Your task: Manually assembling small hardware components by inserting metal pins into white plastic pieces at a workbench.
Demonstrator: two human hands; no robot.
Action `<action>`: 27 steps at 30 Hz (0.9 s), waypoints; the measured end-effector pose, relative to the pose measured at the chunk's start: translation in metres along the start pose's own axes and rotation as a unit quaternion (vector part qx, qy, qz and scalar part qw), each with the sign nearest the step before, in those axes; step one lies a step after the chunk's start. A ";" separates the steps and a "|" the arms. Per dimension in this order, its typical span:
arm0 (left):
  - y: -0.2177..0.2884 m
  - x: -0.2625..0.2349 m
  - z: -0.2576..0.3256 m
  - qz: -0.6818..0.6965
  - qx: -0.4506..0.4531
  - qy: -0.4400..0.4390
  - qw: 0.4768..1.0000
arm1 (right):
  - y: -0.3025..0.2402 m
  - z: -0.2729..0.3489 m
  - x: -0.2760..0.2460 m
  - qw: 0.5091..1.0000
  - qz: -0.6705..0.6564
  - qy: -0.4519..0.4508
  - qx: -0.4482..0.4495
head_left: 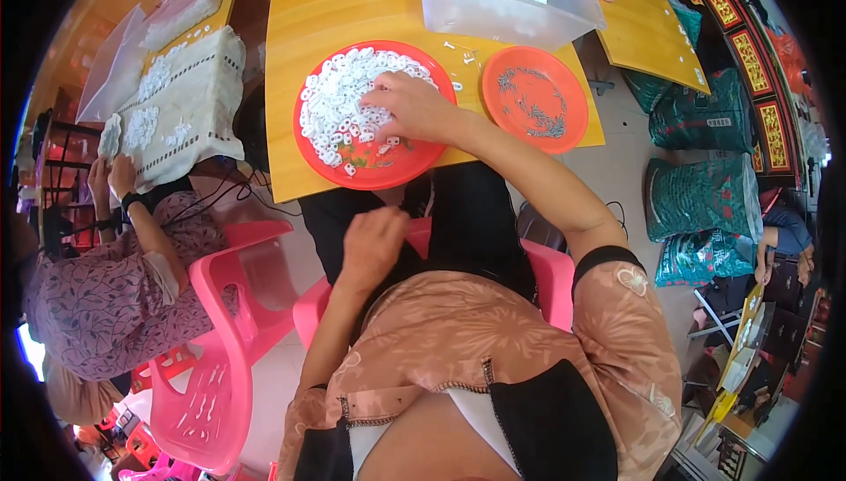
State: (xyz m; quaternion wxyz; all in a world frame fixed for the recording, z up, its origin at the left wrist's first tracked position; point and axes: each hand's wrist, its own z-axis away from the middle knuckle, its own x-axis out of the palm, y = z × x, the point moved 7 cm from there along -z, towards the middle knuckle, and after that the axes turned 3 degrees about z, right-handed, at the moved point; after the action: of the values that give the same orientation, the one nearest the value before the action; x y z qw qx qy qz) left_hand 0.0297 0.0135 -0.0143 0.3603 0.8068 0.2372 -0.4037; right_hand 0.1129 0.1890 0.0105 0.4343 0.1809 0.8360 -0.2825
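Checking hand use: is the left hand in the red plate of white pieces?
No, the left hand is above the lap, away from the plate.

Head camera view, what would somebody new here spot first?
Probably the red plate on the yellow table, heaped with small white pieces, the person's right hand among them. To its right, an orange-red plate holds thin grey pieces, and a translucent bin of white pieces stands at the table's far side. A pink chair stands out at left.

Single head-worn fisheye view, from close above, steeply downward over hands [410,109] and table [344,5]
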 end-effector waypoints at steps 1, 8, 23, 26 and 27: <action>-0.007 -0.014 -0.006 -0.026 -0.023 0.043 0.998 | 0.013 -0.002 0.018 0.999 -0.012 -0.031 -0.017; -0.094 -0.064 -0.018 0.143 -0.356 0.259 0.886 | 0.045 -0.024 -0.004 0.987 -0.064 -0.117 0.086; -0.132 -0.049 -0.010 0.286 -0.411 0.244 0.830 | 0.057 -0.027 -0.013 0.943 0.097 -0.288 0.132; -0.137 -0.047 -0.008 0.301 -0.414 0.238 0.826 | 0.050 -0.023 -0.006 0.945 0.071 -0.284 0.143; -0.138 -0.047 -0.008 0.293 -0.410 0.233 0.832 | 0.047 -0.024 -0.005 0.951 0.035 -0.267 0.152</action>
State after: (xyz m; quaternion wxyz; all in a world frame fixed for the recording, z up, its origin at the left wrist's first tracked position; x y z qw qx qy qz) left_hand -0.0857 0.1021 -0.0265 0.6936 0.6869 0.2100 0.0550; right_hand 0.1261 0.2399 0.0108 0.6190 0.1920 0.6293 -0.4289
